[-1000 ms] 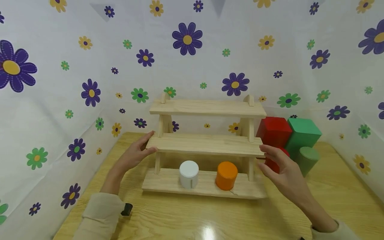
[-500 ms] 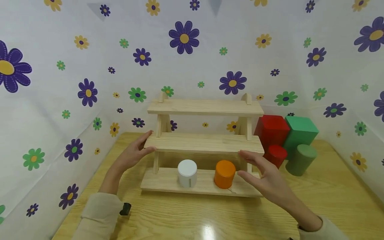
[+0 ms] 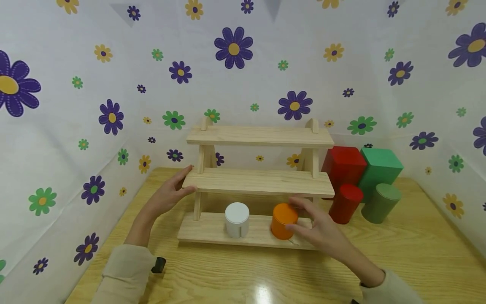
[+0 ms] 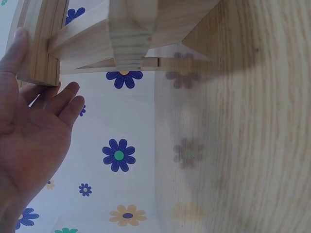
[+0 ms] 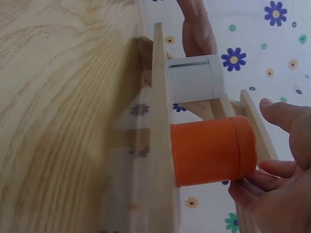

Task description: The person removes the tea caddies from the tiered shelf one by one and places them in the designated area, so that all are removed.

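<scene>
Right hand (image 3: 320, 230), C-shaped, nearer orange canister (image 3: 282, 221)

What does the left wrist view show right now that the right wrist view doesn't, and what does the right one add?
Only the left wrist view: how the left hand holds the wooden stand, thumb and fingers on opposite sides of it.

Only the right wrist view: the orange cylinder, the white cylinder beyond it, and the right hand by the orange one's top, thumb apart from it.

Both: parts of the stand and left hand, the tabletop and the flowered cloth.
</scene>
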The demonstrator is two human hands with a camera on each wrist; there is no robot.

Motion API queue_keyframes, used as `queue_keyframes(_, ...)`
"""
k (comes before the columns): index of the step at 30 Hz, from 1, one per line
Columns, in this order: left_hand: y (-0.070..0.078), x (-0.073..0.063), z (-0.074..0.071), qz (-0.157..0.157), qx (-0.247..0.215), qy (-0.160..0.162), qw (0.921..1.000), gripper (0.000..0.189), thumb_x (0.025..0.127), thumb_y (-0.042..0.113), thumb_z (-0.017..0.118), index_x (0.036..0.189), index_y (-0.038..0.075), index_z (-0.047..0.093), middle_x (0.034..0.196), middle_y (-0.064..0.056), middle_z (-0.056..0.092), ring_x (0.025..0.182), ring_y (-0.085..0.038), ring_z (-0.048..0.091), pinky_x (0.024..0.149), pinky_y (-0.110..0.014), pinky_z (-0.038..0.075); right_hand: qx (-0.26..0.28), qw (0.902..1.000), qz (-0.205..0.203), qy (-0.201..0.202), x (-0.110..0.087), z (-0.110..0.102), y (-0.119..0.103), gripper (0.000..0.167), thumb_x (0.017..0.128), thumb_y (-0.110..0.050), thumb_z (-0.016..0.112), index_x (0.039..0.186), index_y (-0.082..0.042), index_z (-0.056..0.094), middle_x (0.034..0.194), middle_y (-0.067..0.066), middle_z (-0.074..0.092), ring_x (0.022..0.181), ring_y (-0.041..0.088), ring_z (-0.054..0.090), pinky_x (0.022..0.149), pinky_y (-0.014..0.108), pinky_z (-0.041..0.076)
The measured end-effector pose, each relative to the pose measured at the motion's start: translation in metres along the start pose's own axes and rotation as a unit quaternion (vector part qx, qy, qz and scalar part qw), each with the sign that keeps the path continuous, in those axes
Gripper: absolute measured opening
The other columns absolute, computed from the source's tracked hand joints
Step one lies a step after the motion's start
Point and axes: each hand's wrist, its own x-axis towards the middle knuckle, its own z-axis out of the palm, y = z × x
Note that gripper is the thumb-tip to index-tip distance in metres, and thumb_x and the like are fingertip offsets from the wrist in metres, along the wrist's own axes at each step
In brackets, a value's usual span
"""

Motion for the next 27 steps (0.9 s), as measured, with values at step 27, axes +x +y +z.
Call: queue_keyframes(27,0.000,0.000,0.000,0.006,-0.008,0.002,1.0000,0.080,0.106,0.030,0.061,0.166,0.005,0.015,0.172,-0.015,0.012,0.156,-0.037,0.016,0.121,-0.053,0.025,0.063,0.9961,0.057,-0.022,0.005,0.018,0.010,0.064,0.091,-0.008,0.080,0.146,0.005,0.049,0.137,0.021,0.058,0.117,0.032,0.061,0.100,0.040,0.054)
